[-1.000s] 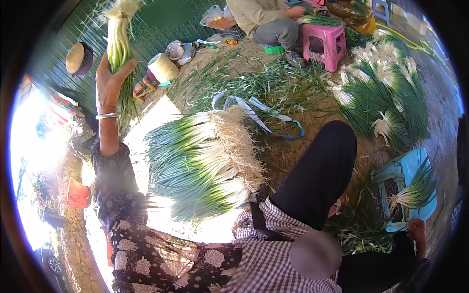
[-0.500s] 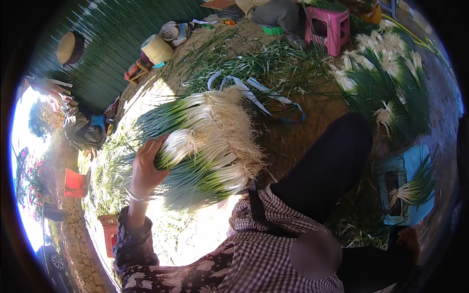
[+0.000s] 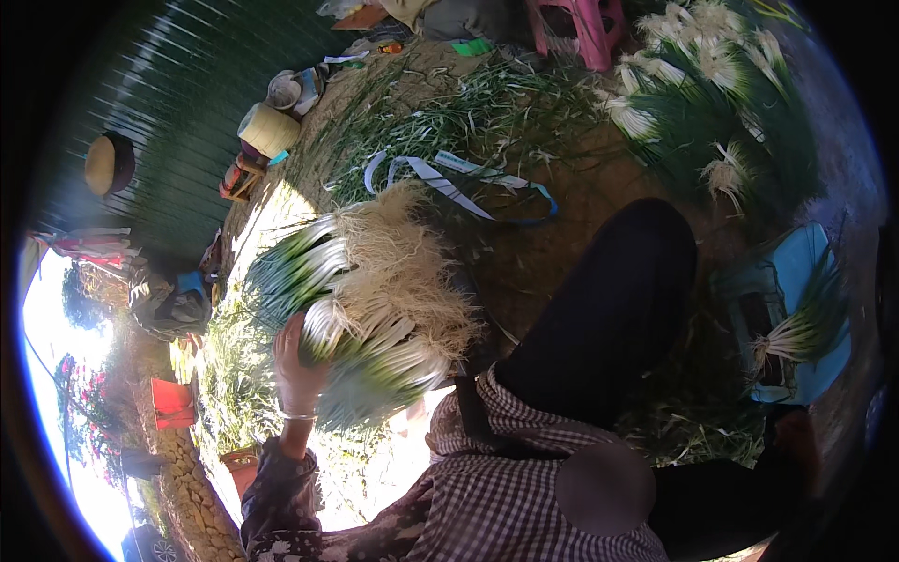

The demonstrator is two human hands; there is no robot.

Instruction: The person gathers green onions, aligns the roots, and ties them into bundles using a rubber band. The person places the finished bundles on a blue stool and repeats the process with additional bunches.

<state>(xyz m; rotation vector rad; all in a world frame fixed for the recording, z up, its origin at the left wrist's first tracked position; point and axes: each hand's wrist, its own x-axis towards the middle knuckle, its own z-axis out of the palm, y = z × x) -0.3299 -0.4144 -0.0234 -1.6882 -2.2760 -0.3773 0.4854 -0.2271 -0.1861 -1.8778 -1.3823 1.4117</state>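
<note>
A broad pile of spring onions (image 3: 375, 262) lies before me, pale roots toward the right and green leaves toward the left. My left hand (image 3: 300, 367), with a bracelet at the wrist, is closed round the green part of a small bunch of spring onions (image 3: 325, 328) resting on the pile. At the right edge, my right hand (image 3: 796, 438) is in shadow by a blue plastic stool or crate (image 3: 824, 361); its fingers are too dark and blurred to make out. Another bunch of spring onions (image 3: 791, 339) rests on that blue thing.
Several more bunches of spring onions (image 3: 698, 112) lie at the far right, near a pink stool (image 3: 595, 33). Loose leaves (image 3: 478, 108) and a white strap (image 3: 435, 178) lie beyond the pile. Another person's legs (image 3: 468, 19) show at the top. A red bucket (image 3: 172, 403) stands left.
The view has shifted, so the surroundings sit differently in it. My left hand has lowered the small bunch toward the near left of the pile. The right hand stays by the blue thing.
</note>
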